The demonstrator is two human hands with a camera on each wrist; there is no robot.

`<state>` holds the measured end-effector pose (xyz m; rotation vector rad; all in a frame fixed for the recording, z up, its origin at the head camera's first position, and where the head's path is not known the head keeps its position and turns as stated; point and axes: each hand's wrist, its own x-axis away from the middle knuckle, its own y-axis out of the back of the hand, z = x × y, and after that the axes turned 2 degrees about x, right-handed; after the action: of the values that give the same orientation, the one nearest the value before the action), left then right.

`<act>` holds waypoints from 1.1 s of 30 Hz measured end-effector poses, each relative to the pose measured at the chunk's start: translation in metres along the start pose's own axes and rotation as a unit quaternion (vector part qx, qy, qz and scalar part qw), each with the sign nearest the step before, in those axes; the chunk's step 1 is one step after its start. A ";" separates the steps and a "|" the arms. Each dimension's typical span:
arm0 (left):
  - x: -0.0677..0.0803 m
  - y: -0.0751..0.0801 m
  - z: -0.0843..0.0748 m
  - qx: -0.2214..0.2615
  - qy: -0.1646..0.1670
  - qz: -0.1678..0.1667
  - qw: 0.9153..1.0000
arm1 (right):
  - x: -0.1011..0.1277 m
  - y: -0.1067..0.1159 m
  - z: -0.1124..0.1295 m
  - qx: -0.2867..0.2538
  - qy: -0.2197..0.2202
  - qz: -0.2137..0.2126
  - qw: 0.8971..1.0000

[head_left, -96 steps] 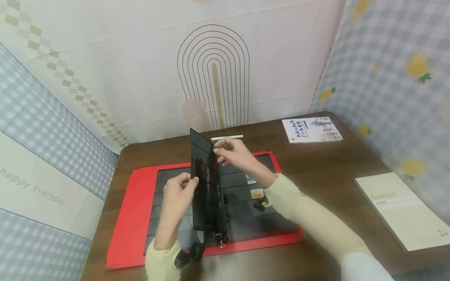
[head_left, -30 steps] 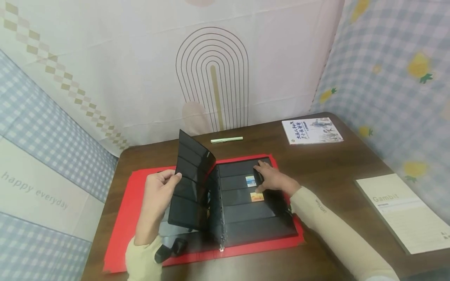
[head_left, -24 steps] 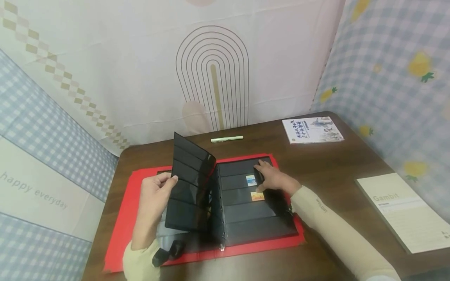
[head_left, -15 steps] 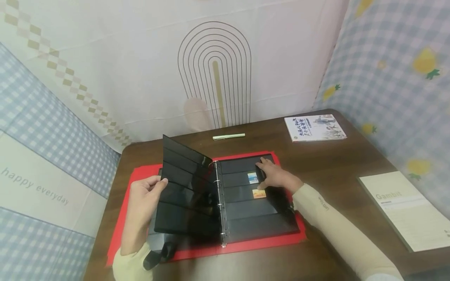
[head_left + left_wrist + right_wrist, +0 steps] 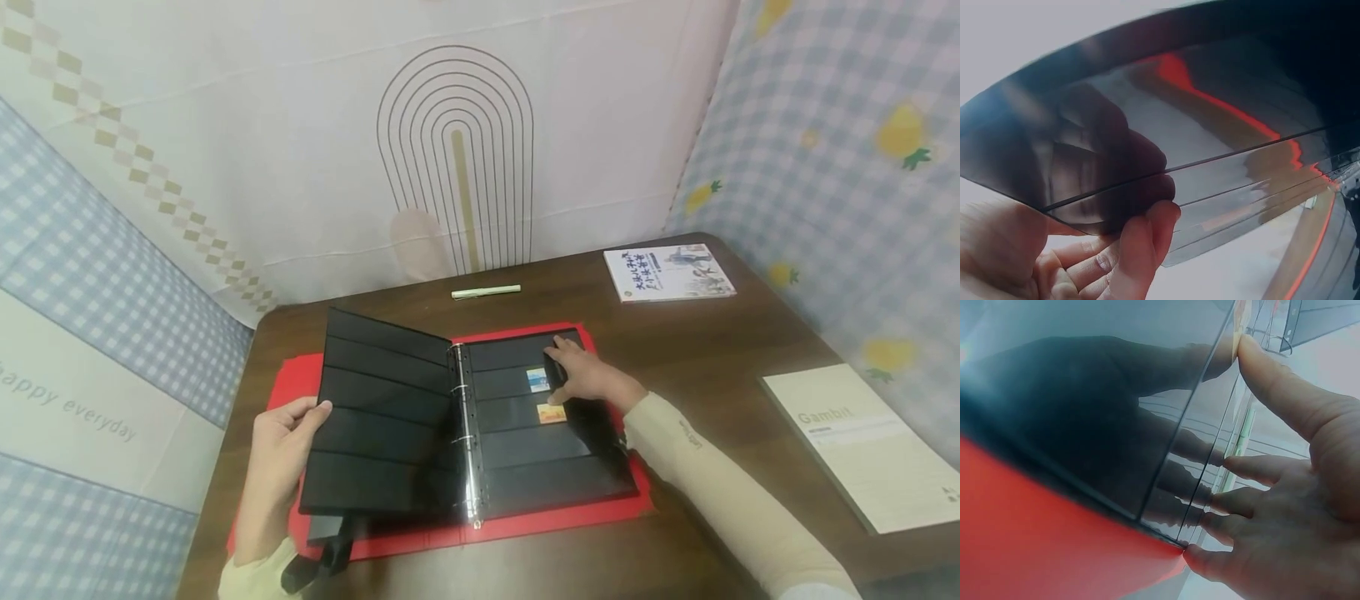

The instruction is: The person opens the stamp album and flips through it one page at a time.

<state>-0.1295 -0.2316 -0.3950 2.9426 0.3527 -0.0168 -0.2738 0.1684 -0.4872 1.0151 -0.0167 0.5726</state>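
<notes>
1. The album (image 5: pixel 525 479) lies spread on the table (image 5: pixel 570 558); take its metal rings (image 5: pixel 469 467) as the clock's centre.
2. At nine o'clock, the left hand (image 5: pixel 281 437) pinches the outer edge of the left page (image 5: pixel 382 400) between thumb and fingers. The page tilts above the red backing (image 5: pixel 296 379), probably held at its free edge because the rings fix the other.
3. Toward two o'clock, the right hand (image 5: pixel 588 375) grips nothing: its fingers are spread, tips touching the right page (image 5: pixel 517 354), presumably to steady it flat.
4. Its thumb tip is at the orange stamp (image 5: pixel 551 415); the blue stamp (image 5: pixel 537 381) sits one strip higher, both apparently tucked in for display.
5. The pen (image 5: pixel 486 292) at twelve, book (image 5: pixel 670 273) at two and notebook (image 5: pixel 862 450) at three seem set aside, leaving the album room.
</notes>
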 end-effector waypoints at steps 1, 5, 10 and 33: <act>0.000 0.001 0.001 0.012 0.005 0.003 1.000 | 0.000 0.000 0.000 0.002 0.002 -0.001 1.000; -0.002 0.003 0.006 0.027 0.015 0.008 0.999 | 0.000 0.001 0.000 0.000 0.000 -0.001 1.000; -0.003 0.004 0.013 0.026 0.026 0.008 0.999 | 0.001 0.000 0.000 0.000 -0.006 0.000 1.000; -0.005 0.031 0.051 -0.070 0.082 0.027 0.994 | 0.002 -0.002 -0.001 0.006 -0.001 -0.005 1.000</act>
<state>-0.1268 -0.2716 -0.4395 2.8185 0.2842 0.2486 -0.2718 0.1695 -0.4889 1.0257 -0.0089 0.5627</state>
